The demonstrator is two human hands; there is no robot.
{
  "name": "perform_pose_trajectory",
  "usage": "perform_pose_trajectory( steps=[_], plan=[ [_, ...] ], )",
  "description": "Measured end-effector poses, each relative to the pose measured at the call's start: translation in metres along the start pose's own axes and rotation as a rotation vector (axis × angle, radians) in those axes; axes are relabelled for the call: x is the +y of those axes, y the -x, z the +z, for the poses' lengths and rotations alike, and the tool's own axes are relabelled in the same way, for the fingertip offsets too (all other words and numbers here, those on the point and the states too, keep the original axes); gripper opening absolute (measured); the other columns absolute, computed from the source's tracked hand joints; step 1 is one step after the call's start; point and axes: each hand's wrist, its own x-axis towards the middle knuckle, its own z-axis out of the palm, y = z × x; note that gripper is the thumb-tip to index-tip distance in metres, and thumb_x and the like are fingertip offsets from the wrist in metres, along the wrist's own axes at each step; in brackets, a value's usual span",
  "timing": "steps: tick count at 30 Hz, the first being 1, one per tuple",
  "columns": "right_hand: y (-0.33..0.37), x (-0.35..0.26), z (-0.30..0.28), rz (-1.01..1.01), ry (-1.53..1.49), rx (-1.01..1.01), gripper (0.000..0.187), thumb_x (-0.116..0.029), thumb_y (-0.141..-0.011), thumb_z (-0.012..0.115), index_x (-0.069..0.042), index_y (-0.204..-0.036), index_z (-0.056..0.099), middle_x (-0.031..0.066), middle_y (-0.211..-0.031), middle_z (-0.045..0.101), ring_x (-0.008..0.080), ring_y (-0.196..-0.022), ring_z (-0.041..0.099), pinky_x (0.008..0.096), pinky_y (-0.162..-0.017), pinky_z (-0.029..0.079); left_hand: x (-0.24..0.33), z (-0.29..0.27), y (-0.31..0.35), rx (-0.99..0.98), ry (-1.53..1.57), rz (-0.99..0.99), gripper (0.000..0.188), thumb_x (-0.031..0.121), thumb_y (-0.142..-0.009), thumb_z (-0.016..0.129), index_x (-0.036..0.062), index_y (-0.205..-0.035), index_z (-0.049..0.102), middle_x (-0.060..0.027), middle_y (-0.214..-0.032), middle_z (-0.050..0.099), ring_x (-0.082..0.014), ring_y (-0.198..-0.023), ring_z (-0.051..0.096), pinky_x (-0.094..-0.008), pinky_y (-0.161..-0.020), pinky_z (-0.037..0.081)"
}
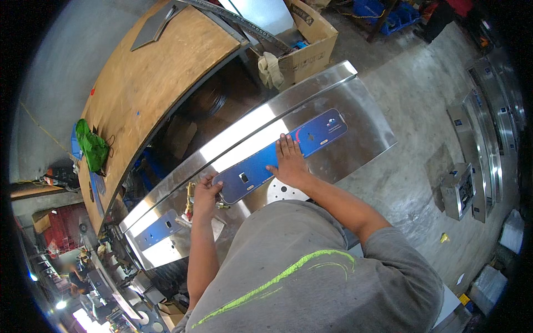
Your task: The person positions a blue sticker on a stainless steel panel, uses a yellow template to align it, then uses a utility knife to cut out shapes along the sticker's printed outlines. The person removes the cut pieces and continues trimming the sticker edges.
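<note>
A long blue panel (252, 171) with rounded ends and small cut-outs lies on a shiny stainless steel body (369, 108). My right hand (290, 161) rests flat on its middle, fingers stretched out. At the panel's left end, the fingers of my left hand (204, 190) are closed on its edge. Just below and left of that hand are a brass valve fitting (190, 195) and its red part. Farther left on the steel is a smaller blue plate (158, 232). A white disc with holes (283, 191) shows between my torso and the panel.
A wooden table (161, 61) stands beyond the steel body, with a green bag (91, 145) on it. Behind are a cardboard box (313, 58) and a hanging glove (270, 71). Several steel units (459, 191) line the right side. Another person (441, 22) stands at the far right.
</note>
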Motion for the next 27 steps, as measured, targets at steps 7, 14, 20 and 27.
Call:
perform_pose_trajectory(
  steps=[7,14,20,27],
  plan=[
    [0.016,0.045,-0.035,-0.241,-0.335,-0.034,0.089,-0.058,-0.096,0.054,0.004,-0.153,0.027,0.0278,-0.158,0.026,0.0388,-0.149,0.025,0.0468,-0.121,0.021,0.113,0.078,0.014,-0.229,-0.047,0.144,0.033,0.006,-0.092,0.062,0.0011,-0.124,0.059,-0.0090,-0.106,0.065,-0.0148,-0.089,0.063,-0.0277,-0.075,0.052],
    [0.004,0.078,-0.024,0.177,-0.794,0.257,0.081,-0.063,-0.099,0.044,0.006,-0.141,0.045,0.0255,-0.142,0.050,0.0347,-0.130,0.049,0.0414,-0.109,0.037,0.160,0.193,-0.003,-0.515,0.191,0.430,0.039,0.017,-0.098,0.060,0.0009,-0.133,0.056,-0.0126,-0.113,0.068,-0.0186,-0.095,0.066,-0.0307,-0.083,0.054],
    [0.016,0.093,-0.057,0.381,-1.091,0.206,0.081,-0.061,-0.100,0.048,0.005,-0.147,0.040,0.0184,-0.149,0.045,0.0276,-0.136,0.042,0.0364,-0.114,0.030,0.067,0.184,-0.055,-0.304,-0.189,0.239,0.040,0.022,-0.094,0.060,-0.0034,-0.125,0.062,-0.0149,-0.104,0.070,-0.0164,-0.093,0.067,-0.0311,-0.084,0.053],
    [0.018,0.120,-0.068,0.447,-0.946,0.260,0.084,-0.063,-0.098,0.048,0.005,-0.148,0.039,0.0220,-0.150,0.043,0.0322,-0.140,0.039,0.0399,-0.116,0.029,-0.048,0.241,-0.087,-0.606,-0.096,-0.213,0.043,0.019,-0.094,0.058,0.0043,-0.135,0.056,-0.0068,-0.110,0.067,-0.0186,-0.092,0.066,-0.0332,-0.076,0.053]
  ],
)
